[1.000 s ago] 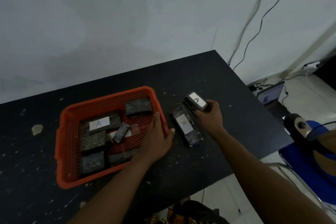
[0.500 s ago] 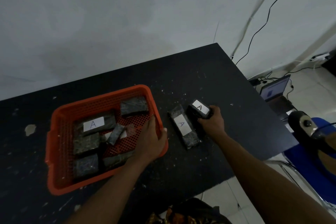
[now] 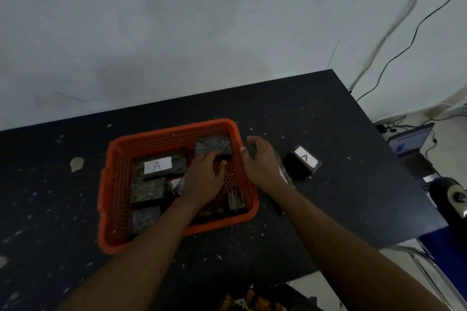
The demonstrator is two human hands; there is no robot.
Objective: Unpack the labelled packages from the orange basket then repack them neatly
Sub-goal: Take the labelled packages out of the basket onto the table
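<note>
Head camera is looking down on a black table [image 3: 328,113] that is carrying everything in play, its right edge giving way to floor clutter that is too dim to read. Sitting left of centre, the orange basket [image 3: 115,184] is holding most of the dark wrapped packages loosely and at odd angles, which suggests unpacking is under way rather than finished. One labelled package [image 3: 161,165] is lying label-up in the basket's far half; a second labelled package [image 3: 302,161] is resting on the table well right of the basket, apparently set aside there to clear it.

Reaching into the basket, the left hand [image 3: 204,179] is spreading its fingers down toward a plain dark package [image 3: 213,145] in the far right corner, touching or nearly so; whether it is gripping anything I cannot tell. Hovering over the basket's right rim, the right hand [image 3: 260,161] is loosely curled and seemingly empty, and is hiding another package lying beneath it on the table.
</note>
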